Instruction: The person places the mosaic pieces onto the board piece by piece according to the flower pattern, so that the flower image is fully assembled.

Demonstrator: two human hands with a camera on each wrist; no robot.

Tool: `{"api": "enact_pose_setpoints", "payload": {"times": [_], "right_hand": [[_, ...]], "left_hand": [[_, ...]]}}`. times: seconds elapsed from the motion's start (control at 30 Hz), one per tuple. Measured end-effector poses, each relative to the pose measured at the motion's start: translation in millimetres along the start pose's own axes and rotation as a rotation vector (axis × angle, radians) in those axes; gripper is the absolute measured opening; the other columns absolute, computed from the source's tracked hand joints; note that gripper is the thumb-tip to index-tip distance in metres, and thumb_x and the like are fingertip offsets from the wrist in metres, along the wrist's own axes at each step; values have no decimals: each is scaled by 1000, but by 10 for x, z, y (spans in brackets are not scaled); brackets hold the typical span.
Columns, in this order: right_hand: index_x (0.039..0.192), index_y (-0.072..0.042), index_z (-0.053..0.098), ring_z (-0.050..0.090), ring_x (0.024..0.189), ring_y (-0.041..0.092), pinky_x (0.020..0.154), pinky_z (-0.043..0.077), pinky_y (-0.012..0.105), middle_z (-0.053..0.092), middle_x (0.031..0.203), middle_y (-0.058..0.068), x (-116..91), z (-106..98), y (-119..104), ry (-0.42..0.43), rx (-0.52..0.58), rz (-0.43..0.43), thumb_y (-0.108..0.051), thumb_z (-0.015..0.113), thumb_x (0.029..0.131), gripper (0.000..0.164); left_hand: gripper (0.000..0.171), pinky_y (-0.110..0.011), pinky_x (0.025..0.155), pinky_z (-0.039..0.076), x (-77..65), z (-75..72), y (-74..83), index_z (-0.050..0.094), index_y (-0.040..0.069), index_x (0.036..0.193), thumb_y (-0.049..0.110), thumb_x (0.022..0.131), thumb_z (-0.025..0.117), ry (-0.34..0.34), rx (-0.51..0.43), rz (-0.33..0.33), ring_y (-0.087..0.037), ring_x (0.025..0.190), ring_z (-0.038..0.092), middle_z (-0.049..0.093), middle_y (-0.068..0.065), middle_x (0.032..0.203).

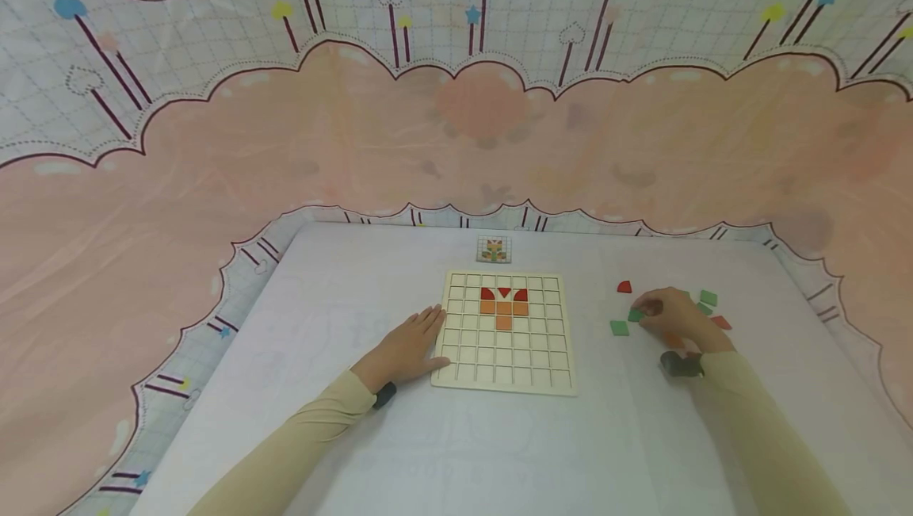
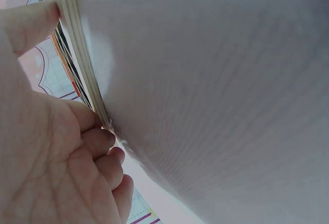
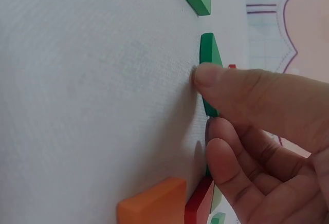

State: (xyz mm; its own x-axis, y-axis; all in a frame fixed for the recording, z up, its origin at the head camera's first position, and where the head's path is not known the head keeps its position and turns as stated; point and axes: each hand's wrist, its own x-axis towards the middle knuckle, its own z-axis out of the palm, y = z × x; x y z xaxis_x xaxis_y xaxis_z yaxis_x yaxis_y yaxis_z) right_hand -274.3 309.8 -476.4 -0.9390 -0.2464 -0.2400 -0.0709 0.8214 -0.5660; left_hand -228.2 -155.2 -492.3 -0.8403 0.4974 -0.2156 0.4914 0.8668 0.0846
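Note:
A pale wooden grid board (image 1: 503,373) lies flat on the white table. Red and orange pieces (image 1: 504,308) fill several of its upper cells. My left hand (image 1: 405,349) rests along the board's left edge, fingers fairly straight, thumb over the lower part of that edge. Right of the board, my right hand (image 1: 674,316) pinches a dark green tile (image 3: 210,107), the thumb across its near side; the index fingertip is hidden in the right wrist view. A lighter green square (image 1: 619,328) lies just left of that hand, and a red quarter-round piece (image 1: 624,287) lies beyond it.
Behind the board lies a small pattern card (image 1: 494,250). Around the right hand are green tiles (image 1: 708,297), a red piece (image 1: 722,322) and an orange one (image 3: 154,203). A patterned cloth (image 1: 456,143) hangs behind the white table (image 1: 299,326).

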Motion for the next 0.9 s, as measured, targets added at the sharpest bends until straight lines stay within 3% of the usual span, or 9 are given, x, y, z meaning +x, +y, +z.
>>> {"api": "enact_pose_setpoints", "payload": {"times": [0.6, 0.9], "right_hand": [[111, -4, 65, 56, 100, 29, 91, 49, 49, 64, 110, 16, 6, 4, -14, -11, -6, 58, -16, 69, 84, 30], [107, -3, 66, 58, 98, 27, 89, 51, 46, 66, 109, 15, -6, 22, -44, 5, 3, 1, -16, 69, 84, 27]], "left_hand": [[84, -41, 118, 23, -8, -37, 11, 21, 0, 148, 56, 91, 48, -1, 0, 3, -29, 145, 21, 22, -16, 156], [84, -41, 119, 23, -21, -43, 16, 20, 0, 149, 56, 92, 47, -5, -9, 6, -29, 145, 20, 20, -16, 156]]}}
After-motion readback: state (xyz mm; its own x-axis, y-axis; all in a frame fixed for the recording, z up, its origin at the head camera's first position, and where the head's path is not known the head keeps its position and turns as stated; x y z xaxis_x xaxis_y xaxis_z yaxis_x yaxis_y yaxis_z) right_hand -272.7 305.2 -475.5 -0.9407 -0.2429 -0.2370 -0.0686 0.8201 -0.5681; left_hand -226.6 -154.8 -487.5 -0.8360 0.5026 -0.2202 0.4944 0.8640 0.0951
